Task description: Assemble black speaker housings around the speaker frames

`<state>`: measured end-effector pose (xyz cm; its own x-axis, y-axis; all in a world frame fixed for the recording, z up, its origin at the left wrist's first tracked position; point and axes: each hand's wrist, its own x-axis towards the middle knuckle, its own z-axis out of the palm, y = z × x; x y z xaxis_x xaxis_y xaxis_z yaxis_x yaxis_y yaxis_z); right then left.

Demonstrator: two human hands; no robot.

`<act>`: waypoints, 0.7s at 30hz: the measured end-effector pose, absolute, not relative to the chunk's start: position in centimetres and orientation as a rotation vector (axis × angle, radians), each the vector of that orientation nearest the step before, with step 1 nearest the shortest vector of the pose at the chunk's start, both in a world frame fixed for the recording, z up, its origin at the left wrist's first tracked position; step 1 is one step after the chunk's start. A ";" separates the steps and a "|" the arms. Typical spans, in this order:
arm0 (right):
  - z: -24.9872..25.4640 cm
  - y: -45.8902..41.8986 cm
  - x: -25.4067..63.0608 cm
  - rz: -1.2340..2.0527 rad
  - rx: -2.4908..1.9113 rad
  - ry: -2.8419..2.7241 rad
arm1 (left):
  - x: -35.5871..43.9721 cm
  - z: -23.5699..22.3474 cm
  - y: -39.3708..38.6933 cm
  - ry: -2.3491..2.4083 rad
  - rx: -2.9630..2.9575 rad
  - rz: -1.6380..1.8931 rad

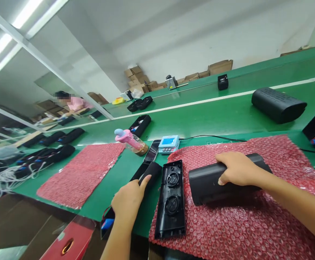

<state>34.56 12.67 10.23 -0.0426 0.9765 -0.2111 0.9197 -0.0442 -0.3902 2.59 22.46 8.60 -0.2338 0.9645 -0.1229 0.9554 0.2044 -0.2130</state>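
Observation:
My right hand point(236, 168) grips a long black speaker casing point(205, 186) from above, thumb on its near side, over the red bubble wrap point(217, 231). Farther left, my left hand point(129, 198) is closed on another black speaker shell point(153, 171), which lies slanted along the bench. Red wires and a blue part point(107, 224) show at its near end. Between my hands lies an open black half-shell point(171, 213), hollow side up, with two round grilles. It rests on the bubble wrap's left edge.
Beyond the shells are a small light-blue meter point(169, 144) with a cable, a phone point(152, 151) and a pink-topped bottle point(132, 141). Another casing point(278, 104) stands at right. A second bubble-wrap sheet point(83, 173) lies left, near white cables point(4, 180). A co-worker point(76, 103) sits far left.

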 end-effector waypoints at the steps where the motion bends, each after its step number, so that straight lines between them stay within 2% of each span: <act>1: 10.3 12.8 34.8 0.678 -2.052 -2.092 | 3.0 8.5 22.4 -2.417 -1.922 0.392; 8: 11.2 13.4 36.3 0.929 -1.850 -2.212 | 4.3 7.6 21.2 -2.403 -2.011 0.440; 13: 11.2 13.6 35.4 0.934 -1.962 -2.124 | 4.3 6.3 20.1 -2.211 -2.048 0.374; 18: 11.4 13.7 34.9 0.948 -2.022 -2.059 | 4.7 6.4 18.0 -1.845 -2.063 -0.105; 21: 12.0 13.7 35.8 0.990 -1.892 -2.151 | 6.1 6.4 15.9 -1.529 -2.362 -0.446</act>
